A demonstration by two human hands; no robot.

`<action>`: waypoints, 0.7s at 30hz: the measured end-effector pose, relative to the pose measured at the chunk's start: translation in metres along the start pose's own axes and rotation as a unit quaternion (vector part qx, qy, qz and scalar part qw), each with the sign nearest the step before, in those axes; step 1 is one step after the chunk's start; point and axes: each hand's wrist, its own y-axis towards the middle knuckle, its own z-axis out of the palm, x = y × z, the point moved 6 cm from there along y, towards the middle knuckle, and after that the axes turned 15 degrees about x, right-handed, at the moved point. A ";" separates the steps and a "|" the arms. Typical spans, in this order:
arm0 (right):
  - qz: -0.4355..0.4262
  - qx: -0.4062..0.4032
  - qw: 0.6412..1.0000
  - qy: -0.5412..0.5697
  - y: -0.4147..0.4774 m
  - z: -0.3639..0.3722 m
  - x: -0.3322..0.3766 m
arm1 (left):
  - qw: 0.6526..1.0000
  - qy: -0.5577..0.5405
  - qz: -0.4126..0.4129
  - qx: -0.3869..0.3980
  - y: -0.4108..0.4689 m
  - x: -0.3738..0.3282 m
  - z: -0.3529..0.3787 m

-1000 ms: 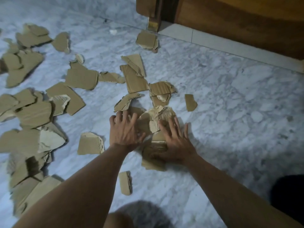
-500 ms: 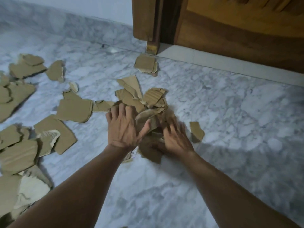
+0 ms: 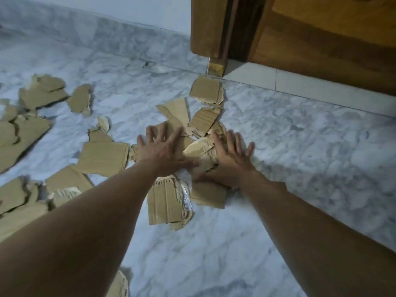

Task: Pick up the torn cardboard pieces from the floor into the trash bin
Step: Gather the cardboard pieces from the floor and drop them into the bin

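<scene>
- Left hand (image 3: 164, 150) and right hand (image 3: 230, 159): fingers spread flat, pressing a small heap of torn cardboard pieces (image 3: 201, 153) between them on the marble floor (image 3: 300, 168); nothing clasped
- Heap's underside hidden by palms
- White label (image 3: 186, 197) on piece near wrists, print too blurred to read
- More scraps (image 3: 102, 157) left, some cut off by frame edge
- Wooden door (image 3: 321, 39) behind

A wooden door (image 3: 321, 39) stands above a pale threshold strip (image 3: 278, 81) on the grey-veined marble floor (image 3: 300, 157).
</scene>
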 end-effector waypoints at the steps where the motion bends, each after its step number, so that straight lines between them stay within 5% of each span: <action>1: -0.010 -0.011 1.000 -0.008 0.001 -0.002 0.004 | 1.000 -0.005 0.001 -0.017 -0.002 0.002 -0.005; 7: -0.055 -0.209 0.974 -0.069 -0.016 0.000 0.025 | 0.984 -0.170 -0.048 0.029 -0.003 0.008 -0.020; 13: -0.069 -0.171 0.982 -0.049 -0.029 0.014 0.031 | 0.967 -0.247 0.002 0.067 -0.011 0.010 -0.016; 21: -0.090 -0.230 0.969 0.023 -0.052 0.029 0.029 | 0.930 -0.357 0.039 0.074 -0.038 0.002 0.010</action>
